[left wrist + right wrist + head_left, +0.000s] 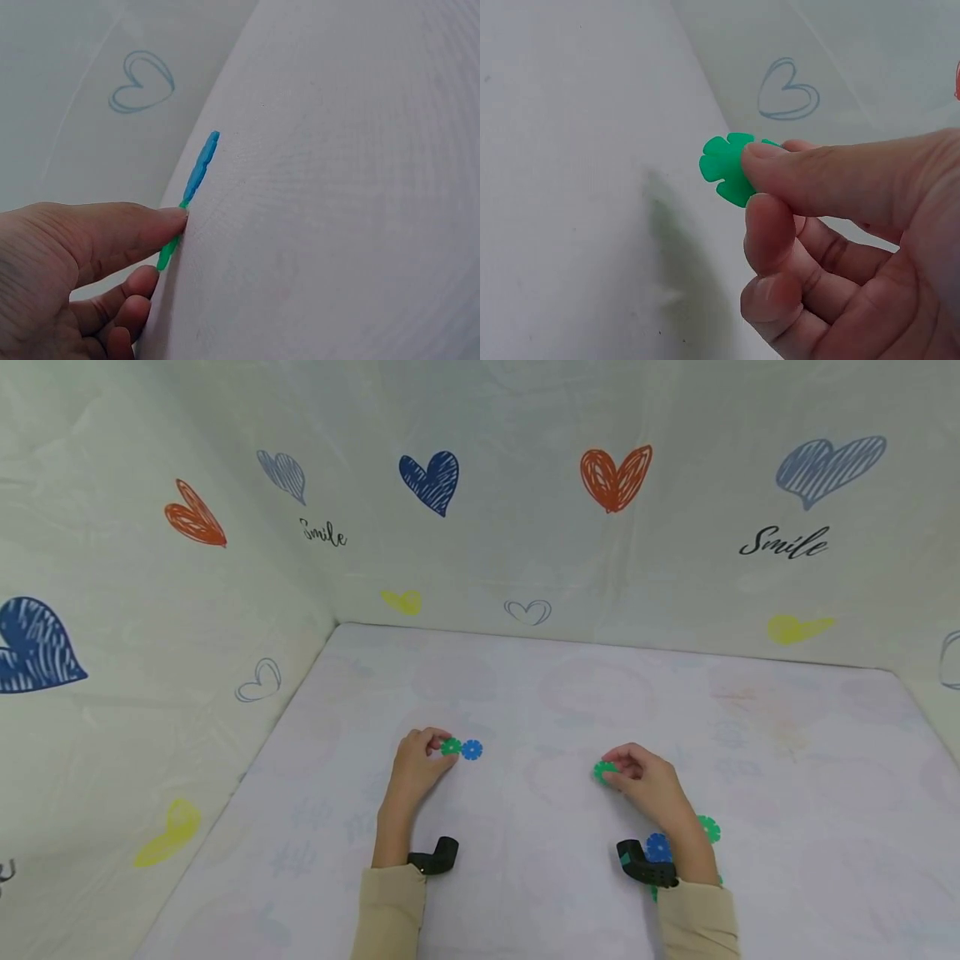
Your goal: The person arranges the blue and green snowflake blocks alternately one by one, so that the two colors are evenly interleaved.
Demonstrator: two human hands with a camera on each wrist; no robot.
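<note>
Left hand point(422, 768): your thumb and fingers pinch the joined green disc point(451, 747); the joined blue disc point(472, 750) projects right from its edge.
Right hand point(643, 779): your fingers, closed in a pinch, hold the loose green disc point(602, 771), well right of that pair.
Pair risk: sideways pressure on the blue disc might unhook that narrow joint.
Pinch risk: an off-line push could twist the loose disc.
Spares risk: dragging your right forearm point(692, 847) nearer could scatter the spare blue disc point(658, 846) and spare green disc point(709, 829) beside it.

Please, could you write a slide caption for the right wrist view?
Right hand pinching a green flower-shaped disc, a heart outline beyond.
</note>
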